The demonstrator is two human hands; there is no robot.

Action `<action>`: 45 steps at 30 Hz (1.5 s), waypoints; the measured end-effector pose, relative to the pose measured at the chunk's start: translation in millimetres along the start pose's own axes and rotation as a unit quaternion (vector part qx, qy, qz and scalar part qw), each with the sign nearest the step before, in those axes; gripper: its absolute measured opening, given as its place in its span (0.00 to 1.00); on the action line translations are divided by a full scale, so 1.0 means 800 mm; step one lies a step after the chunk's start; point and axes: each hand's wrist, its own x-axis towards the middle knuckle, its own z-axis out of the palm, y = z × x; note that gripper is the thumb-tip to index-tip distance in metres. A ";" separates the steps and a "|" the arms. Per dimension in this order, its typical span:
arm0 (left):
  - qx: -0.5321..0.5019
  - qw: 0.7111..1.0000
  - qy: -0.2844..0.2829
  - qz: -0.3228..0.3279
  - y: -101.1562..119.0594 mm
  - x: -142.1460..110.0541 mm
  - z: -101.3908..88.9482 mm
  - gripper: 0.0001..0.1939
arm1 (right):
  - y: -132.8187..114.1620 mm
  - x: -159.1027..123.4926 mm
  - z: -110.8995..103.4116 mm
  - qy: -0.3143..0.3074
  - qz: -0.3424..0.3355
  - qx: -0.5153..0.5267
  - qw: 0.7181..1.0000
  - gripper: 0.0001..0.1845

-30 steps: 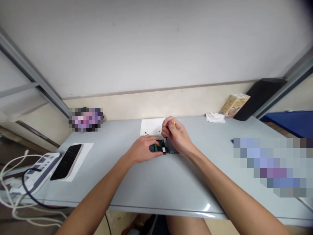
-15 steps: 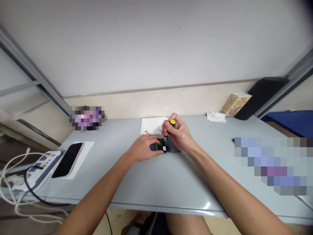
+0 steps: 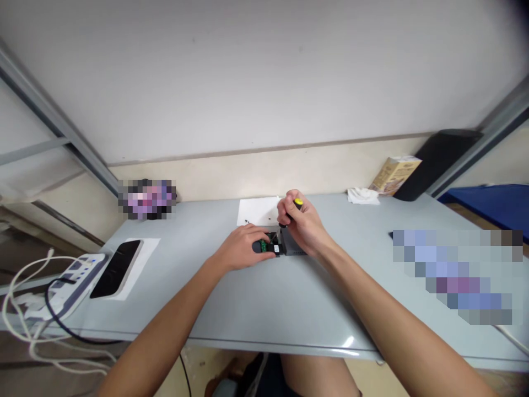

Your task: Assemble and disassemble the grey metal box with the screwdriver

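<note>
My right hand (image 3: 301, 220) is closed round a screwdriver (image 3: 298, 203) with a yellow-capped black handle. Its thin shaft slants down to the left, and the tip meets the opened inside of a small dark device (image 3: 291, 246). Green circuit board (image 3: 264, 246) and a white label show in that opened part. My left hand (image 3: 247, 246) grips the device's left end, thumb on the near side and fingers on the far side. Just behind lies a white sheet of paper (image 3: 256, 211) with several tiny dark pieces on it, probably screws.
On the left, a phone (image 3: 116, 269) lies on white paper beside a power strip (image 3: 68, 286) with looping cables. Crumpled tissue (image 3: 362, 195), a yellow carton (image 3: 395, 175) and a black cylinder (image 3: 438, 165) stand at the back right. Blurred-out items lie at the right and back left.
The screwdriver's handle has tilted slightly more to the right in my right hand. My left hand keeps its hold on the device. The whole view has shifted a little.
</note>
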 end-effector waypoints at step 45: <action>-0.007 1.000 -0.011 0.001 -0.001 0.001 -0.001 0.11 | -0.003 -0.002 -0.002 -0.059 -0.006 -0.018 0.998 0.29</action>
